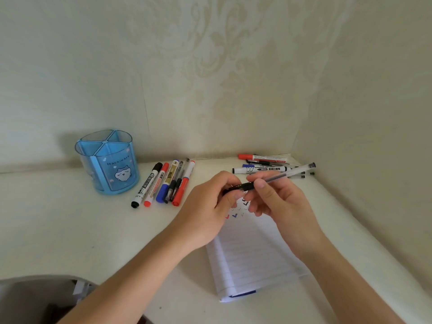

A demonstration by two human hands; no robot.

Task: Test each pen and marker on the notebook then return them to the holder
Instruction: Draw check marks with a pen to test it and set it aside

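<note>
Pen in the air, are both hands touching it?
Touching. Head view: the left hand pinches the pen at its dark end, the right hand pinches its clear barrel.

white desk (pixel 58 218) bears holder (pixel 109 164), markers (pixel 146 185), notebook (pixel 252 253)

Pale damask-patterned wallpaper (pixel 233 54) meets in corner; white desk (pixel 58 218) below, soft even light.
</note>
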